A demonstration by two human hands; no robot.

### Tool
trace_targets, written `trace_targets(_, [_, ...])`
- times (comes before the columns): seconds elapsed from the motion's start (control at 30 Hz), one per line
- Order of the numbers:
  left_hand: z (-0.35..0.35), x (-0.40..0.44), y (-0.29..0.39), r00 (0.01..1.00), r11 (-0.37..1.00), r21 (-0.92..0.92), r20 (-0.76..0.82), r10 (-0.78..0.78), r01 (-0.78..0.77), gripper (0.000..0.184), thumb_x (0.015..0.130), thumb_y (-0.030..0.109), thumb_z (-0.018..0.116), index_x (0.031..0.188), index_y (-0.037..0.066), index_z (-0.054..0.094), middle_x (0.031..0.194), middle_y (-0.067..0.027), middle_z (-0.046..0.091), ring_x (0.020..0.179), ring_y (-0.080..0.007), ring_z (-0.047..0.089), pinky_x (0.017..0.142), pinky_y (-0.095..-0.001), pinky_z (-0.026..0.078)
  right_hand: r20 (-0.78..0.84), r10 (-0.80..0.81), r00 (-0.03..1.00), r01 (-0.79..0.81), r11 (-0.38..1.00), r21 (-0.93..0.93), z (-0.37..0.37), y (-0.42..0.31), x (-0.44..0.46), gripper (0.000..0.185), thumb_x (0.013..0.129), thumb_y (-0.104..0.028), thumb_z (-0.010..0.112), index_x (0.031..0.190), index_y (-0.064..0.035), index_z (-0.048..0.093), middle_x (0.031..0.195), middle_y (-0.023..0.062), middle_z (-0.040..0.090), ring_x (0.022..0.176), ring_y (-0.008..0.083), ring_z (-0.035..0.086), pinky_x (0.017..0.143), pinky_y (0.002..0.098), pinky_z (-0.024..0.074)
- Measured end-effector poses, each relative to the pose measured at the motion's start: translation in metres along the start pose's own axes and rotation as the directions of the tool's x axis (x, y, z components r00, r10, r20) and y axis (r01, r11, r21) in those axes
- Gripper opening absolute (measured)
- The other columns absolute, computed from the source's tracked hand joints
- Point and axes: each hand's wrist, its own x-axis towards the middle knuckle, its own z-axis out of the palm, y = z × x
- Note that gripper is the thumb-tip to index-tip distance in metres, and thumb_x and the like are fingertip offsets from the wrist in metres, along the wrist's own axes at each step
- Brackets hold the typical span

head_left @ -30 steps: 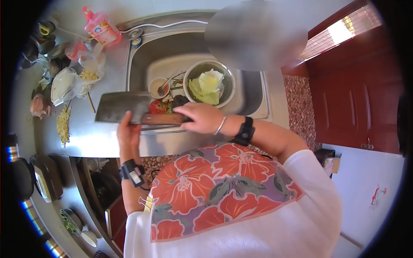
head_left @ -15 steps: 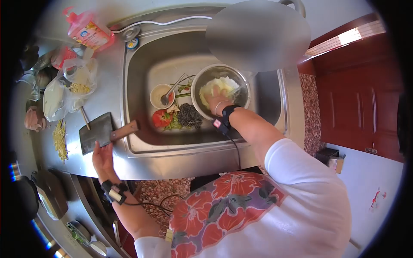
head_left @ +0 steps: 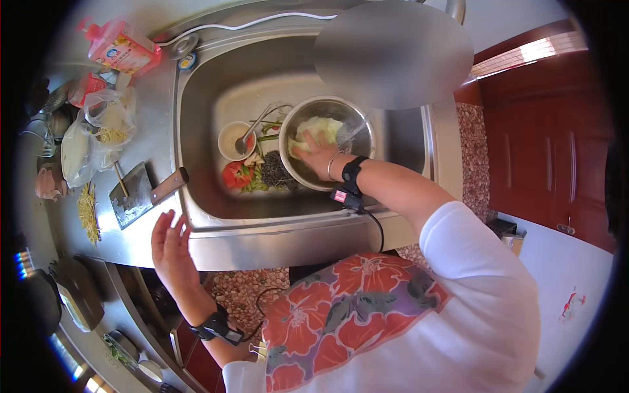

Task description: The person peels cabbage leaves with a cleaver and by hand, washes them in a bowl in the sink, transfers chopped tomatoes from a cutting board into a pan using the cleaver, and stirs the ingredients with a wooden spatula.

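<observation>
My right hand (head_left: pixel 319 156) is inside a metal bowl (head_left: pixel 368 128) in the sink, its fingers spread over pale green leaves (head_left: pixel 325 126), perhaps cabbage. Clear water appears to stream into the bowl's right side. Over the front edge of the counter, my left hand (head_left: pixel 173 254) is raised with its fingers apart and nothing in it. Just beyond its fingertips lies a cleaver (head_left: pixel 135 195), flat on the steel counter, handle toward the sink. Wet drops show on its blade.
The sink (head_left: pixel 262 208) also holds a white cup (head_left: pixel 227 144) with a spoon, vegetable scraps (head_left: pixel 237 175) and a dark clump (head_left: pixel 278 171). Yellowish shreds (head_left: pixel 88 213), plastic bags (head_left: pixel 108 134) and a pink bottle (head_left: pixel 124 49) stand along the left counter. A blurred patch covers the sink's upper right.
My left hand has come away from the cleaver's blade, moving right and toward me. The cleaver stays on the counter. My right hand remains on the leaves, and the view has shifted slightly.
</observation>
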Motion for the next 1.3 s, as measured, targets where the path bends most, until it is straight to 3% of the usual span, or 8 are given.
trace_targets(0.2, [0.021, -0.012, -0.005, 0.994, 0.999, -0.006, 0.097, -0.045, 0.046, 0.026, 0.09, 0.003, 0.05, 0.115, -0.002, 0.053, 0.112, -0.0155, 0.059, 0.099, -0.0242, 0.061, 0.082, -0.0306, 0.051, -0.02, 0.145, 0.989, -0.143, 0.986, 0.087, 0.033, 0.044, 0.035, 0.029, 0.081, -0.014, 0.054, 0.106, 0.0001, 0.057, 0.093, 0.0246, 0.063, 0.088, 0.0378, 0.062, 0.08, 0.0449, 0.0482])
trace_targets(0.33, [0.026, -0.015, -0.011, 0.989, 0.997, -0.011, 0.132, -0.072, 0.074, 0.027, 0.091, 0.006, 0.051, 0.116, -0.003, 0.052, 0.108, -0.0163, 0.061, 0.097, -0.0246, 0.062, 0.081, -0.0319, 0.051, 0.126, 0.253, 0.959, -0.281, 0.904, 0.323, 0.006, 0.023, 0.01, 0.044, 0.079, -0.009, 0.056, 0.122, -0.0053, 0.052, 0.12, 0.0251, 0.054, 0.109, 0.0371, 0.055, 0.087, 0.0473, 0.0464])
trace_targets(0.47, [0.033, -0.014, -0.017, 0.981, 0.994, -0.01, 0.162, -0.109, 0.112, 0.026, 0.091, 0.006, 0.051, 0.115, -0.004, 0.053, 0.106, -0.0162, 0.062, 0.096, -0.025, 0.062, 0.082, -0.0328, 0.051, 0.147, 0.229, 0.962, -0.253, 0.952, 0.172, -0.028, 0.001, -0.014, 0.061, 0.079, -0.009, 0.058, 0.135, -0.0269, 0.042, 0.152, 0.0174, 0.002, 0.136, 0.0454, 0.014, 0.098, 0.0671, 0.0274])
trace_targets(0.57, [0.042, -0.018, -0.021, 0.973, 0.992, -0.009, 0.193, -0.123, 0.127, 0.026, 0.091, 0.006, 0.051, 0.115, -0.004, 0.053, 0.106, -0.0163, 0.062, 0.096, -0.0254, 0.062, 0.082, -0.0333, 0.051, 0.253, 0.042, 0.967, -0.026, 0.998, -0.064, -0.005, 0.017, -0.005, 0.063, 0.078, -0.009, 0.058, 0.136, -0.026, 0.041, 0.153, 0.0148, 0.002, 0.137, 0.0475, 0.008, 0.1, 0.068, 0.024])
trace_targets(0.73, [0.039, -0.021, -0.017, 0.974, 0.992, -0.03, 0.195, -0.115, 0.123, 0.024, 0.091, 0.004, 0.05, 0.113, -0.004, 0.054, 0.103, -0.0164, 0.063, 0.094, -0.0244, 0.063, 0.081, -0.0328, 0.051, -0.11, 0.082, 0.991, -0.077, 0.996, 0.046, -0.003, 0.049, 0.024, 0.03, 0.078, -0.008, 0.054, 0.105, -0.0133, 0.066, 0.116, 0.0182, 0.058, 0.094, 0.0347, 0.062, 0.089, 0.0369, 0.0471])
trace_targets(0.97, [0.03, -0.025, -0.022, 0.971, 0.989, -0.024, 0.195, -0.137, 0.144, 0.024, 0.091, 0.005, 0.051, 0.113, -0.004, 0.054, 0.104, -0.0169, 0.062, 0.094, -0.0259, 0.063, 0.081, -0.0334, 0.052, -0.093, 0.351, 0.932, -0.3, 0.888, 0.347, 0.001, 0.04, -0.011, 0.053, 0.073, -0.011, 0.064, 0.123, -0.0067, 0.048, 0.131, 0.024, 0.041, 0.116, 0.0422, 0.046, 0.097, 0.0447, 0.0413])
trace_targets(1.07, [0.042, -0.027, -0.026, 0.964, 0.99, -0.016, 0.229, -0.135, 0.142, 0.025, 0.091, 0.006, 0.052, 0.114, -0.004, 0.053, 0.104, -0.017, 0.062, 0.094, -0.0259, 0.063, 0.081, -0.0332, 0.052, -0.034, -0.022, 0.999, 0.026, 0.991, 0.129, 0.008, 0.007, -0.011, 0.047, 0.079, -0.016, 0.061, 0.123, -0.0066, 0.048, 0.139, 0.0206, 0.034, 0.126, 0.0421, 0.037, 0.1, 0.0487, 0.0379])
trace_targets(1.3, [0.095, -0.021, -0.025, 0.906, 0.975, 0.127, 0.363, -0.216, 0.181, 0.028, 0.091, 0.009, 0.052, 0.117, -0.003, 0.052, 0.106, -0.0156, 0.062, 0.095, -0.0233, 0.062, 0.082, -0.0307, 0.05, -0.045, 0.293, 0.955, -0.263, 0.909, 0.324, 0.032, 0.082, 0.021, 0.024, 0.083, -0.021, 0.055, 0.103, -0.0133, 0.065, 0.094, 0.0171, 0.065, 0.09, 0.0341, 0.063, 0.082, 0.0403, 0.0486])
